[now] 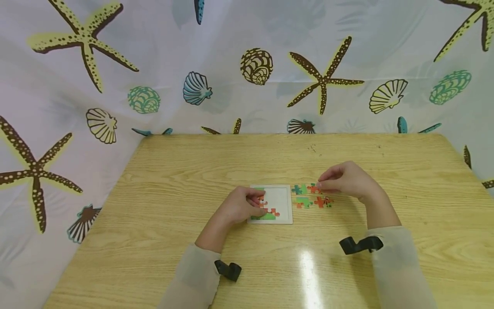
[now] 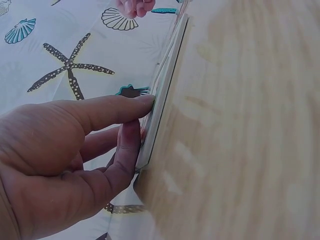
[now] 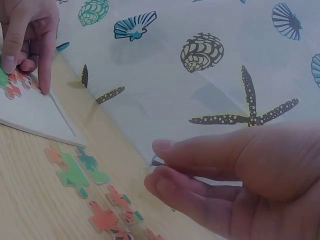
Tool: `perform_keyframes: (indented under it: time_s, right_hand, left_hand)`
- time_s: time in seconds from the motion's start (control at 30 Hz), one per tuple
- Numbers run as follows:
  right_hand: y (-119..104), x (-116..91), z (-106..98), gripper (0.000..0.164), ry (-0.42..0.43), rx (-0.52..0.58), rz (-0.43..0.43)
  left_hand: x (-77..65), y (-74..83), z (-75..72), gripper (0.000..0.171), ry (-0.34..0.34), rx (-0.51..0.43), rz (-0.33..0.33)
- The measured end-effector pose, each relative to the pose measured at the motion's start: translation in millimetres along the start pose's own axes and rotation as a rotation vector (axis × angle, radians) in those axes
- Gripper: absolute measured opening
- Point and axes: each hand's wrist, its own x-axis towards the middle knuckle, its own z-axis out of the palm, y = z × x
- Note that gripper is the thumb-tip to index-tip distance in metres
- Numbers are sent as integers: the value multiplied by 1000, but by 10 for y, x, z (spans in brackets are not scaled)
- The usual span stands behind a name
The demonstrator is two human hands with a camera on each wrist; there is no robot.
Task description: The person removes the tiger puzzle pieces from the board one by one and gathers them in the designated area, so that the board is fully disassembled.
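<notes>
Puzzle board (image 1: 278, 199) lies partly filled on your wooden table (image 1: 154, 240); your left hand (image 1: 238, 206) rests on its left part, thumb and forefinger spread. Your right hand (image 1: 349, 182) is just above the loose pieces (image 1: 303, 202) beside it, fingertips close together, though I cannot tell whether they pinch one

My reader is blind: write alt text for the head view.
A person's left hand touches a partly filled jigsaw board on a wooden table; the right hand hovers by loose puzzle pieces. Behind hangs a cloth printed with starfish and shells.
</notes>
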Motion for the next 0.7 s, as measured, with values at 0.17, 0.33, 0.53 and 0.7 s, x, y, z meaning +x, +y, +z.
perform_keyframes:
  time_s: [0.17,0.33,0.53,0.7]
  right_hand:
    - [-14,8,27,31,-29,-4,-41]
    - [-21,22,60,30,-44,-15,-60]
    - [-33,47,110,30,-60,-15,-62]
    - [-21,76,156,31,-79,-15,-71]
  left_hand:
    - [14,-1,11,50,5,10,-5]
    - [-4,9,2,46,7,13,2]
    - [-19,7,-19,40,7,-22,-12]
    - [-6,19,-2,40,5,-26,-21]
